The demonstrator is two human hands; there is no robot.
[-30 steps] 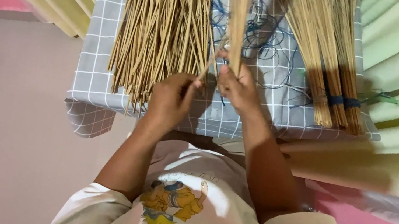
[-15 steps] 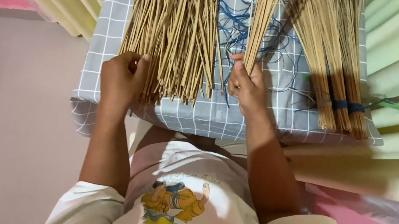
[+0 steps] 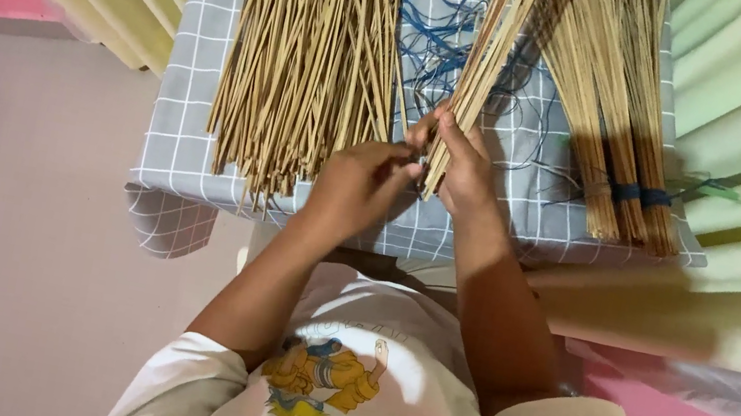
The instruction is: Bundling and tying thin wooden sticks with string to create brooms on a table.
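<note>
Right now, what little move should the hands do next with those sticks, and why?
Probably slip one blue string around the small stick bundle. The right hand grips that bundle near its lower end, the left hand meets it there, and the bundles at the right already wear blue ties, while this one looks untied.

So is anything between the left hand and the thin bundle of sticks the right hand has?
Nothing visible. The right hand grips the thin bundle of sticks near its lower end, and the left hand is right beside it, fingertips about at the bundle. The loose pile of sticks lies off to the left.
</note>
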